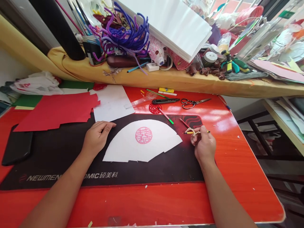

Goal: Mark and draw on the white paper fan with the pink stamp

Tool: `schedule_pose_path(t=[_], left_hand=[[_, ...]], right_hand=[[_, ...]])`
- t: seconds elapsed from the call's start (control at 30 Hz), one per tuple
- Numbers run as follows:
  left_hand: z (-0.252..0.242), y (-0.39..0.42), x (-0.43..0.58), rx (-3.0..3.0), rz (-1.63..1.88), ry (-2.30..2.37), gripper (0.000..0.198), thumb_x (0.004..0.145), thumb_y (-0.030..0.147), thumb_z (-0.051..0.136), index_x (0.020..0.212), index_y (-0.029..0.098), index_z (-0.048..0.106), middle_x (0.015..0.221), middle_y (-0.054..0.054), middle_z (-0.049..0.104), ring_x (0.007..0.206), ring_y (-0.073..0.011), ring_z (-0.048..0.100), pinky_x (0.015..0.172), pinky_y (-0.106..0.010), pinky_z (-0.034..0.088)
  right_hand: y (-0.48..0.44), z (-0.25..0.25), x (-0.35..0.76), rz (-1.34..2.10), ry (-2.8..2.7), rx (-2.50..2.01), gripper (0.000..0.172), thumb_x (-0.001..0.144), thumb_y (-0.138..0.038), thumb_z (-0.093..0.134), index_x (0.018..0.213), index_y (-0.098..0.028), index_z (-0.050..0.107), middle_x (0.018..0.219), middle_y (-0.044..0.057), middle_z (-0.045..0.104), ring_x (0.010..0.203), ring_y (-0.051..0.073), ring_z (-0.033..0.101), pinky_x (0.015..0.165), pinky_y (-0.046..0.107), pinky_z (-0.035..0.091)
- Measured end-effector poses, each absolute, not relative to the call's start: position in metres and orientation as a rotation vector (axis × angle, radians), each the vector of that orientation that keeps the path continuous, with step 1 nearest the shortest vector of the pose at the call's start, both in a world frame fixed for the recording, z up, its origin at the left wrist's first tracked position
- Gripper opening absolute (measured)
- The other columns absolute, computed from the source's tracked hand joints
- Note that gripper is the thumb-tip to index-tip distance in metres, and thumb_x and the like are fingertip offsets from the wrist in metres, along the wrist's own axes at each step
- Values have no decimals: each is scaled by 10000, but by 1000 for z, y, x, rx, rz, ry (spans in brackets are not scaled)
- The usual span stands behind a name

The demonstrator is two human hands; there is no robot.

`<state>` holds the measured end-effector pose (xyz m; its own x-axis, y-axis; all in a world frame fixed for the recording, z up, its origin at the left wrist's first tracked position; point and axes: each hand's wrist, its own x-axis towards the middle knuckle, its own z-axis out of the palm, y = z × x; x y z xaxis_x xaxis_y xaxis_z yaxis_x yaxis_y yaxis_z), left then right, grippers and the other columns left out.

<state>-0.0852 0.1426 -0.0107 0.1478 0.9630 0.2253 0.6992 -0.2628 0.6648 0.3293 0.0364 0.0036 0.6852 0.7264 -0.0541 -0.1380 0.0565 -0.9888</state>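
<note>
Red desktop (pixel 237 190): right hand (pixel 204 145) clenched on pale twine (pixel 190 131) and yellow pencil (pixel 206 131) (open left hand (pixel 97 136) left of the grip, by a paper fan (pixel 123 145)); winding seemingly underway, needing tension.

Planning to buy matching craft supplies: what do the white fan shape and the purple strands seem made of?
The white fan shape looks like matte paper or thin card, with crisp cut edges. The purple strands look like pipe cleaners, probably fuzzy chenille over wire, since they hold their bends.

Right hand (pixel 204 145): scissors (pixel 193 103) ahead (knife (pixel 165 101) beside)
</note>
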Motion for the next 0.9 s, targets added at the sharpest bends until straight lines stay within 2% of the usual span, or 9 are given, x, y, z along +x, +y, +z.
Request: schedule_pose_path(t=[0.13,0.6,0.9], left_hand=[[-13,143,-85,1966,928,1582,470,1096,566,499,1003,249,834,1061,-48,846,1095,-265,746,1012,-397,585],[-14,143,-84,1944,957,1542,466,1092,581,508,995,252,823,1054,-51,846,1091,-267,749,1025,-409,584],[-12,142,-82,1934,961,1538,500,1098,597,488,999,245,830,1071,-63,854,1105,-268,750,1029,-401,590]], right_hand=[[37,7,328,712,-521,-1343,549,865,-711,849,792,-192,686,478,-70,520,398,93,456,392,218,338],[36,5,330,740,-514,-1328,597,751,-748,919,777,-191,705,481,-66,529,410,97,467,383,219,346],[36,7,329,711,-505,-1336,604,806,-762,880,786,-186,697,486,-58,540,421,99,476,399,222,357]])
